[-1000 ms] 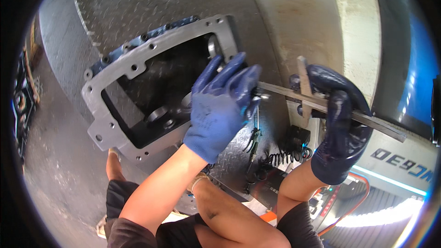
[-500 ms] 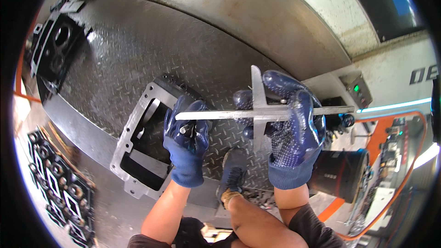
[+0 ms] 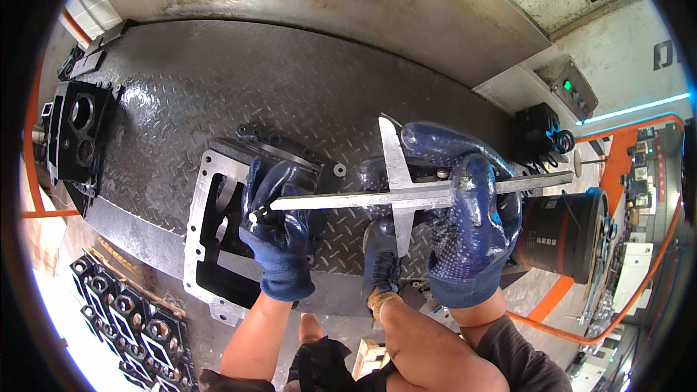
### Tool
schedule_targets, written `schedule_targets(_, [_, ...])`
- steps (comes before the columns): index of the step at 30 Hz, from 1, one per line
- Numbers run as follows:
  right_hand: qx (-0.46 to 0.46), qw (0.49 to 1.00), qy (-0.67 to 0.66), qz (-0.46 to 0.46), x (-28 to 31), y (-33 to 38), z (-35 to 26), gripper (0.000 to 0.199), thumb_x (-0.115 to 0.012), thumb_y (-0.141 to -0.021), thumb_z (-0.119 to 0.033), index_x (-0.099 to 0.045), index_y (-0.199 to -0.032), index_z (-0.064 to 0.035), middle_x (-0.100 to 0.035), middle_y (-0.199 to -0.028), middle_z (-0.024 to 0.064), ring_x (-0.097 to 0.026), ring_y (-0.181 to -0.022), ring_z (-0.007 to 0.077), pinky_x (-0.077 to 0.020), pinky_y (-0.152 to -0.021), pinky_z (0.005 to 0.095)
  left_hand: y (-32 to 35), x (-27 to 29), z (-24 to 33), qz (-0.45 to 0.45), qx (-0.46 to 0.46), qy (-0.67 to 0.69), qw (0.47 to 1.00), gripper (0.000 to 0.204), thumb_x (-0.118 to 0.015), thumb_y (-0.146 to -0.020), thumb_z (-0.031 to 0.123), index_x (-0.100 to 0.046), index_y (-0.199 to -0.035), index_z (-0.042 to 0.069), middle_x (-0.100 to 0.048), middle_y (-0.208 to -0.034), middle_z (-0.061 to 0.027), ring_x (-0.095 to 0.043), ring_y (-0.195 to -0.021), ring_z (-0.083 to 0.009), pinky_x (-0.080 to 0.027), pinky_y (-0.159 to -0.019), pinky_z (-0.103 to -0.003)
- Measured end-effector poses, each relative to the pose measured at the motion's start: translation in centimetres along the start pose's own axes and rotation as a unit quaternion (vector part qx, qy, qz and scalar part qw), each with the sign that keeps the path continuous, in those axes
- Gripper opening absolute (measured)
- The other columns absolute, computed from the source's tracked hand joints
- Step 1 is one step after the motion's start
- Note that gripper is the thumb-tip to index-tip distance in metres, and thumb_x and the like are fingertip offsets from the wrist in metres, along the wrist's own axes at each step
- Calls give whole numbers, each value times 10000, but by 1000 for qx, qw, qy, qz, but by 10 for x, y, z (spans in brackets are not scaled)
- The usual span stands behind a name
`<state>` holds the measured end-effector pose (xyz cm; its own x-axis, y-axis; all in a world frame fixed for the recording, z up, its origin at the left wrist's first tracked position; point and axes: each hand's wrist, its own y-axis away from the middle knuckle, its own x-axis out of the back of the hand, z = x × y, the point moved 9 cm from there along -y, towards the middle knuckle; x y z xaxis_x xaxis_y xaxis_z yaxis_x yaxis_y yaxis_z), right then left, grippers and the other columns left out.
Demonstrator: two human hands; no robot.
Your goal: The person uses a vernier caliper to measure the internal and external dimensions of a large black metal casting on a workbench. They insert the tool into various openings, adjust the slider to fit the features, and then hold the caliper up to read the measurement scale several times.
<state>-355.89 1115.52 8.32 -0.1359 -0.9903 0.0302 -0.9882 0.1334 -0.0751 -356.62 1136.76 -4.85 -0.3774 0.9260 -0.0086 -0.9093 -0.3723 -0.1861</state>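
My right hand (image 3: 472, 225), in a blue rubber-coated glove, grips a metal vernier caliper (image 3: 396, 167) held nearly level, jaws crossing its beam. The beam's left end reaches my left hand (image 3: 279, 221), gloved alike, and passes in front of its fingers. Those fingers are closed round a small dark pin with a shiny round end (image 3: 254, 216); most of it is hidden, so I cannot tell its exact kind. Below and left of that hand lies an open rectangular metal casting (image 3: 196, 236) with a bright, holed flange. A small ring like a washer (image 3: 339, 170) lies between my hands.
The dark tread-plate table (image 3: 181, 123) runs up to a stained metal panel (image 3: 312, 0). Another black casting (image 3: 80, 131) stands at its left end. Several black parts (image 3: 131, 319) sit lower left. At right are a dark drum (image 3: 559, 236) and orange hose (image 3: 581, 337).
My left hand has shifted slightly left and down with the pin, whose shiny end now shows left of the caliper's beam end. The view has tilted; the small ring has come into sight.
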Motion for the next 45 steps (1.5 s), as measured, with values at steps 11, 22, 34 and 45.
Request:
schedule_targets(11, [33,992,118,21,6,0,-1,241,-574,-920,-79,-578,-1145,8,-612,-1043,71,-575,-920,127,-472,-823,277,0,2,13,23,-50,-48,997,245,-563,-829,5,-639,-1059,-27,-643,-1049,-135,-608,-968,-240,-430,-929,-328])
schedule_targets(22, [-16,995,-92,31,-9,-2,5,190,-624,-896,-81,-630,-1074,-16,-649,-963,39,-602,-832,83,-501,-738,218,2,12,3,32,-43,-76,996,240,-572,-833,24,-640,-1058,-22,-648,-1047,-132,-604,-984,-249,-428,-939,-343])
schedule_targets(34, [-23,993,-110,23,4,-5,16,200,-624,-895,-79,-624,-1085,-17,-646,-979,43,-602,-847,88,-501,-751,221,0,10,2,31,-44,-86,995,236,-581,-837,44,-640,-1058,-16,-654,-1045,-129,-598,-1002,-259,-427,-949,-360])
schedule_targets(45, [-29,992,-119,18,8,-5,20,210,-624,-894,-77,-618,-1095,-19,-642,-994,46,-602,-861,92,-501,-764,225,-2,12,6,36,-58,-110,992,230,-606,-808,38,-658,-1030,4,-660,-1043,-141,-592,-1053,-303,-414,-975,-380])
